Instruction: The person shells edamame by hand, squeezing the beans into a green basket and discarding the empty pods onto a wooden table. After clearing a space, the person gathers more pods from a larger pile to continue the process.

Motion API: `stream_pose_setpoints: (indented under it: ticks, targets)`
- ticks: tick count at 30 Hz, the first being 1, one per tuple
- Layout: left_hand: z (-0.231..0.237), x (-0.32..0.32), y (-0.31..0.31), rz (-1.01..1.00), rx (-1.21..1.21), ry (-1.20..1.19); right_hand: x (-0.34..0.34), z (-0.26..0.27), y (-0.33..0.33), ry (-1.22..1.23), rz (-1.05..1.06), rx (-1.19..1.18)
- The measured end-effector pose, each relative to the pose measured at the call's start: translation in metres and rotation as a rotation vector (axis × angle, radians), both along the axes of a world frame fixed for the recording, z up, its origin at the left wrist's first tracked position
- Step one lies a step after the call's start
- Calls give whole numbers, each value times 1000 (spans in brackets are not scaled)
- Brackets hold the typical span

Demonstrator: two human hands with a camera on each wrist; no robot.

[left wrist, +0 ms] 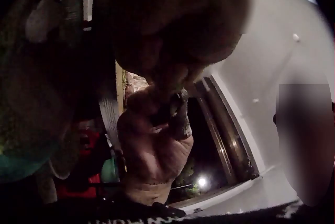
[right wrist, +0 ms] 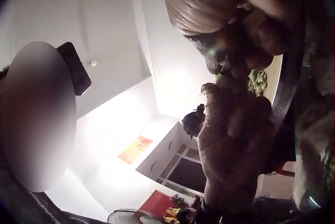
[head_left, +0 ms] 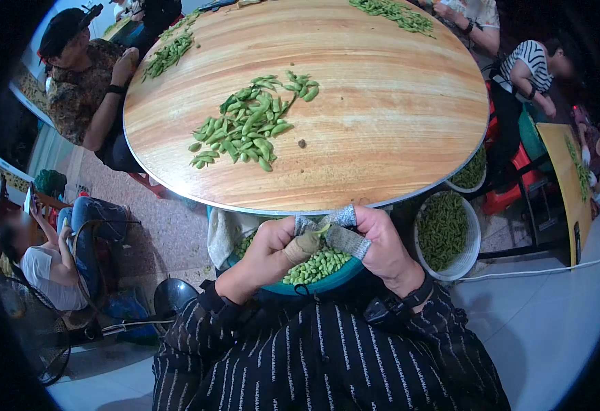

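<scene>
Curled fingers of the left hand [head_left: 267,252] and right hand [head_left: 387,255] pinch a green soybean pod [head_left: 323,231] between their tips, above the shelled beans [head_left: 317,267], where squeezing too hard (the fabric wrappings [head_left: 348,242] probably dull touch) could shoot a bean past the teal basin [head_left: 324,283].

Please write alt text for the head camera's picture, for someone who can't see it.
A person's left hand and right hand, some fingers wrapped, pinch a green pod above a teal basin of green beans. Beyond is a rounded wooden table with piles of pods; a white basket of more stands to the right, and other people sit around.
</scene>
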State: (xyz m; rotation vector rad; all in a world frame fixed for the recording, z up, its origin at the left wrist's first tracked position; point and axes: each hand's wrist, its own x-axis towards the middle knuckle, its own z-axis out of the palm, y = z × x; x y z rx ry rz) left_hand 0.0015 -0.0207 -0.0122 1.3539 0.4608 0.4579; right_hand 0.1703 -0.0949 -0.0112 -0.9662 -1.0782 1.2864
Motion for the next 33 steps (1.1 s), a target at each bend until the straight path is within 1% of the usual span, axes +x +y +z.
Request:
stream_pose_setpoints:
  ticks: [1,4,7,10,11,14,16,19,20,22,24,25,27,28,29,30,32,33]
  targets:
    - [-1,-3,0,-30,-198,-13,-1,0,0,15,7,1]
    - [2,-3,-4,21,-173,42,-3,-3,1,-52,-14,-18]
    - [-3,0,-6,111,-177,144,-6,-14,2,-330,-108,56]
    - [-8,3,-11,179,-254,154,-10,-16,3,-498,-138,97]
    - [-12,3,-11,171,-281,137,-11,-10,1,-491,-145,94]
    - [-21,2,-10,157,-378,92,-12,-18,2,-496,-150,110]
    - [-22,2,-9,156,-458,71,-9,-12,1,-544,-159,82]
    - [-17,1,-11,125,-403,103,3,-3,-9,-573,-214,71]
    - [-23,-2,-10,150,-219,142,12,-2,-14,-574,-239,73]
    - [-48,-14,-6,195,146,214,49,-5,-34,-724,-218,-35]
    - [-67,-31,1,129,317,413,77,-10,-59,-1079,-343,-180]
    - [-75,-38,3,94,400,514,81,-14,-66,-1136,-322,-217]
    - [-85,-43,4,120,782,549,84,-20,-74,-1250,-281,-292]
    - [-89,-45,4,131,974,563,79,-26,-70,-1197,-233,-228]
    - [-94,-45,4,139,962,617,71,-36,-61,-1182,-186,-196]
    - [-97,-45,3,194,838,616,62,-43,-50,-1166,-138,-161]
    - [-103,-47,1,304,589,612,41,-43,-18,-1213,19,-232]
    - [-109,-50,1,324,642,591,35,-56,-5,-1292,81,-209]
